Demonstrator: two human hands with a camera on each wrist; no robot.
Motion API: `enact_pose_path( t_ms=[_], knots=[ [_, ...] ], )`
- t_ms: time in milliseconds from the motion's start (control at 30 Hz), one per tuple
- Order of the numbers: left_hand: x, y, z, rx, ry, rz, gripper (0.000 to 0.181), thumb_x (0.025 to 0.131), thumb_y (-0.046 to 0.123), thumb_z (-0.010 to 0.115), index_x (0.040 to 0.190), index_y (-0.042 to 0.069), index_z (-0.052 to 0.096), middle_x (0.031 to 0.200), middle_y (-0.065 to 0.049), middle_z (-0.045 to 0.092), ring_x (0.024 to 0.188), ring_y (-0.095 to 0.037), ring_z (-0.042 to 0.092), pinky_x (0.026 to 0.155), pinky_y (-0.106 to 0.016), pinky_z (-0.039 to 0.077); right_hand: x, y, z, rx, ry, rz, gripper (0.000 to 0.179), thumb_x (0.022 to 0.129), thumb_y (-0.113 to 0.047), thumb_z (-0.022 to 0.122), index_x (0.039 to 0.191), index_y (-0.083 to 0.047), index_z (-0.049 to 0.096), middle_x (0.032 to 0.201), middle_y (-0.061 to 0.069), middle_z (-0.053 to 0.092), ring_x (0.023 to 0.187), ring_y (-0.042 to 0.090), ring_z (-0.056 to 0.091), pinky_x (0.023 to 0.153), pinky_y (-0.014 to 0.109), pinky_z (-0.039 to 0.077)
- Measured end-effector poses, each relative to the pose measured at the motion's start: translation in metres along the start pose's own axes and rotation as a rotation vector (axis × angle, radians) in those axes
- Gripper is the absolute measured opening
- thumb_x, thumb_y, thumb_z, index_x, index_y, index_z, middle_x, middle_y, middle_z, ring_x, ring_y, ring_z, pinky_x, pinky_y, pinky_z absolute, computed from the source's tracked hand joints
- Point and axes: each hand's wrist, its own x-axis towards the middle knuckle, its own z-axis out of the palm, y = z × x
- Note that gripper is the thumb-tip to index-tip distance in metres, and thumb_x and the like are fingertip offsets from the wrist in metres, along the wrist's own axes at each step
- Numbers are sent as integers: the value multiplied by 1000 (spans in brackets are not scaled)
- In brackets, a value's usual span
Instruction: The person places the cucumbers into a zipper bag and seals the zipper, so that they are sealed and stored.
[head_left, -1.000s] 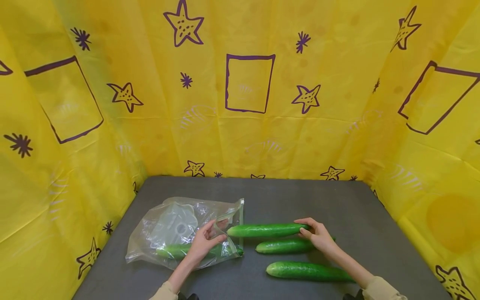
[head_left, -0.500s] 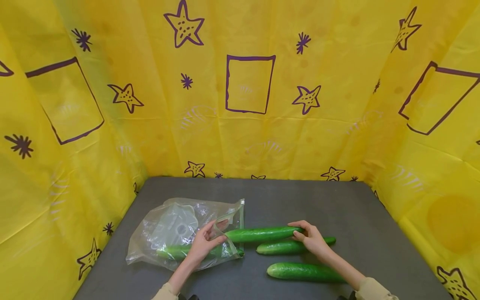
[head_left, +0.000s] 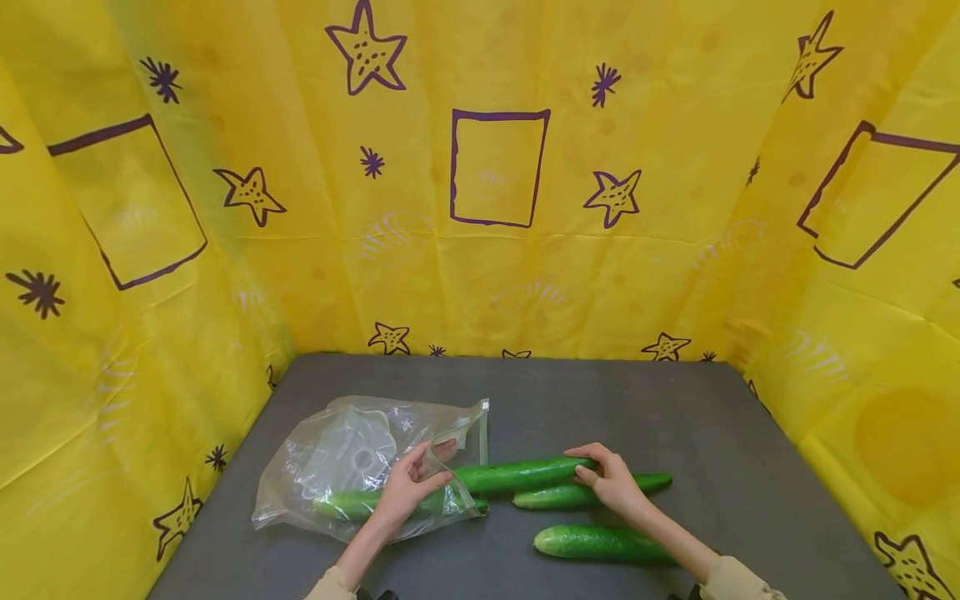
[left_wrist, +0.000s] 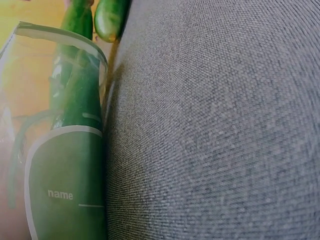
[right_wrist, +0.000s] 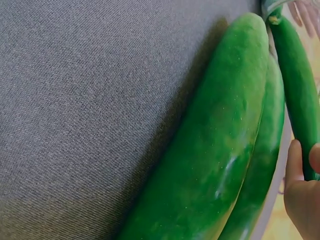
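Note:
My right hand (head_left: 611,483) grips the right end of a long green cucumber (head_left: 517,475), thumb on the near side. This cucumber's left end is inside the mouth of a clear slider zip bag (head_left: 288,492). At the bag's mouth my left hand (head_left: 408,483) holds the film, thumb and fingers spread apart, so the opening gapes to the right. Another cucumber (head_left: 341,504) lies in the bag, its right tip at the mouth. In the left wrist view the bag's printed label (left_wrist: 65,180) reads "name"; the left hand hardly shows there.
Two more cucumbers lie on the grey cloth-covered table (head_left: 585,400): one (head_left: 547,497) just below the held one, another (head_left: 600,543) nearer the front. Yellow curtains (head_left: 495,283) with drawn stars enclose the table at the back and sides.
My right hand has moved left, sliding the cucumber's left end into the bag's mouth. The left hand and bag have stayed in place.

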Motion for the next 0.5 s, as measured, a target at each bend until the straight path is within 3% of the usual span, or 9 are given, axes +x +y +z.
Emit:
enact_pose_path(
  t_ms=[100,233,333,433,500],
  knots=[
    [1,-1,0,-13,-12,22,67,82,6,71,139,-5,39,142,-28,42,129,-34,47,99,-25,46,1,-1,4,-65,15,-20,29,89,7,57,117,14,57,111,27,54,92,14,64,80,26,57],
    [1,-1,1,-42,-1,25,64,81,3,72,138,-3,43,139,-24,49,123,-18,53,93,-13,44,2,-3,8,-215,55,-84,26,86,2,64,112,5,65,107,16,62,98,22,62,79,25,56],
    [1,-2,1,-46,14,18,65,80,3,72,137,-4,43,141,-23,46,127,-25,50,94,-10,41,2,-4,11,-304,74,-146,24,83,-1,68,108,-1,68,104,11,66,100,22,62,80,27,55],
    [1,-3,1,-46,14,16,65,80,2,72,138,-5,42,144,-25,42,133,-36,42,95,-10,39,2,-3,15,-320,75,-180,24,82,-2,70,106,-2,69,102,10,67,99,21,62,79,28,56],
    [1,-3,1,-45,17,14,65,80,1,72,138,-6,42,144,-25,41,133,-37,41,95,-9,39,3,-3,17,-323,71,-190,24,81,-2,70,105,-2,70,102,10,67,98,21,62,77,26,56]
  ],
)
